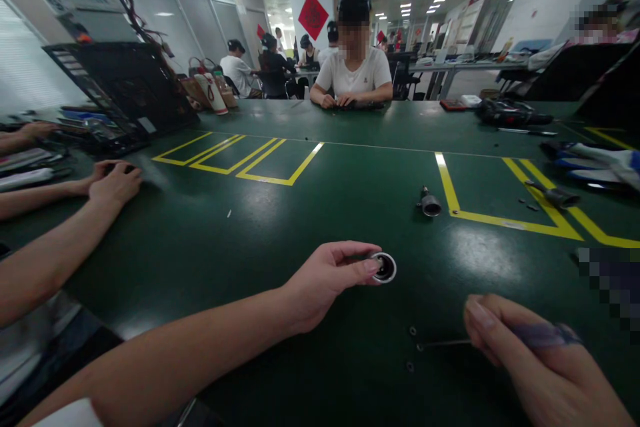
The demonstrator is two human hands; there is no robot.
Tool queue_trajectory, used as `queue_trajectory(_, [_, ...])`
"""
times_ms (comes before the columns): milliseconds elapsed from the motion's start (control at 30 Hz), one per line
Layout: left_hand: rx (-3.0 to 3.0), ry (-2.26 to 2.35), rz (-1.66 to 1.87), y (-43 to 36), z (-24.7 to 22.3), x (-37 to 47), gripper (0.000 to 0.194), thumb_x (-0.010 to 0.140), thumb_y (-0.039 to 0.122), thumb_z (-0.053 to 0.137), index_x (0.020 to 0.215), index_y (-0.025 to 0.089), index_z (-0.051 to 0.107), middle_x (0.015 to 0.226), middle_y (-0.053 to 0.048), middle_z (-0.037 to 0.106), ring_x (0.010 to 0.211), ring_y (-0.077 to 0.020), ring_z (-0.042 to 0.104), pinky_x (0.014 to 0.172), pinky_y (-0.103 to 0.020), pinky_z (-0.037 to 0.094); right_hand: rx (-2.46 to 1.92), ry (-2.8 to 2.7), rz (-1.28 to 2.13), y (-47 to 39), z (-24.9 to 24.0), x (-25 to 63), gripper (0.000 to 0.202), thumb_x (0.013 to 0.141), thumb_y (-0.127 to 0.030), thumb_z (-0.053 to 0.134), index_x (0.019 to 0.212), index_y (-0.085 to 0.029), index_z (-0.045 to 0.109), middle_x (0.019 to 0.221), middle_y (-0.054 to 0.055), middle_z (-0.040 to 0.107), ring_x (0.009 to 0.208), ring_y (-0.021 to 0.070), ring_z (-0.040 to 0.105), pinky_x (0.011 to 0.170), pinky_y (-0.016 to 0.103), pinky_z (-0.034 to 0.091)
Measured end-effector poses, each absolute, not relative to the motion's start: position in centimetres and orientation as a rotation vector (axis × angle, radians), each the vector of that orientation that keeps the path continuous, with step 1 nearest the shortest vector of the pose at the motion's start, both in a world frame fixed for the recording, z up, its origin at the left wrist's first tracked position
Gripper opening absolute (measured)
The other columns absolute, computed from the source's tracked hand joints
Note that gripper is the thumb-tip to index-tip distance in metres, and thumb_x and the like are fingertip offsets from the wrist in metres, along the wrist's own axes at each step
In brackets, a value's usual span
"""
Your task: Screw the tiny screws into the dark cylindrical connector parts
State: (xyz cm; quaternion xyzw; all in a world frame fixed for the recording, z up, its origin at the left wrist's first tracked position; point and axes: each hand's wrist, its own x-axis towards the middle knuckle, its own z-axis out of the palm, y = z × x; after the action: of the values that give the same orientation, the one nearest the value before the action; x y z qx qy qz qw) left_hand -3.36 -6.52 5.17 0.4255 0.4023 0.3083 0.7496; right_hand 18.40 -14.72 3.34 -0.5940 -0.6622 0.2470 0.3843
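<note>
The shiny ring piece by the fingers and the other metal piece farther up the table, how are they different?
The ring piece is held by the left hand; the far metal piece lies untouched by the yellow line. The ring piece shows its round dark opening to the camera; the far metal piece lies on its side, narrow end pointing away. Both are small, silvery and rest on the green table.

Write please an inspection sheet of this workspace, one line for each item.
Surface: green table with yellow tape lines.
Job's things: metal ring; thin screwdriver; small screws.
Clutter: metal cylinder, second screwdriver, open laptop.
Grippers: left hand pinches the ring; right hand grips the screwdriver.
Cables: dark wires above the laptop.
Surroundings: person opposite; a co-worker's hands at left.
</note>
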Motion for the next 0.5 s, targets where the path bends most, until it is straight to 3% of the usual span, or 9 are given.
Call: queue_trajectory(500, [0.963,0.891,0.690,-6.8,4.8,-3.7,0.040,0.069,0.014,0.072,0.108,0.017,0.064,0.107,-0.007,0.067,0.103,-0.0193,0.061,0.096,-0.037,0.043,-1.223,-1.668,0.549,-15.3,2.0,18.8,0.029,0.088,-0.031,0.045,0.062,-0.023,0.053,0.052,-0.001,0.052,0.045,0.0128,0.054,0.040,0.020,0.045])
